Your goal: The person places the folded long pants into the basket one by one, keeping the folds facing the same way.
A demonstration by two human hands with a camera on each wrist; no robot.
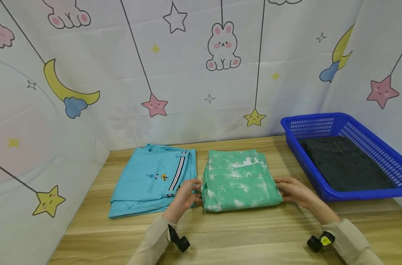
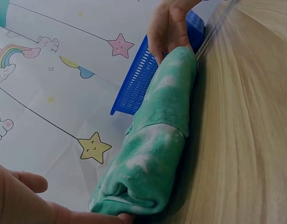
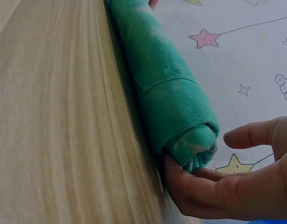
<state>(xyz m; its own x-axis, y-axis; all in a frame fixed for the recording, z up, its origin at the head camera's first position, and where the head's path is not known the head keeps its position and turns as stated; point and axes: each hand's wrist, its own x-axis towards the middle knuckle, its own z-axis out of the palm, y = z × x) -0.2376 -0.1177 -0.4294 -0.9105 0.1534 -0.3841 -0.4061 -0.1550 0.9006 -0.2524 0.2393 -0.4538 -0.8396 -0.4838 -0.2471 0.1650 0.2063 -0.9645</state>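
Observation:
Folded green-and-white tie-dye pants (image 1: 237, 184) lie on the wooden table in front of me. My left hand (image 1: 187, 193) is at their left edge; in the left wrist view its fingers touch the folded end (image 2: 139, 186) and the thumb stands apart. At the opposite edge is my right hand (image 1: 293, 189). Seen from the right wrist, its fingers (image 3: 195, 189) reach under the rolled-looking end of the pants (image 3: 181, 112), while the thumb is raised clear of the cloth. Folded light-blue pants (image 1: 138, 184) with a striped waistband lie just left of my left hand.
A blue plastic basket (image 1: 303, 162) stands at the back right, holding folded dark pants (image 1: 346, 162). White fabric printed with stars, moons and rabbits (image 1: 187, 73) hangs behind and at both sides of the wooden table (image 1: 237, 235).

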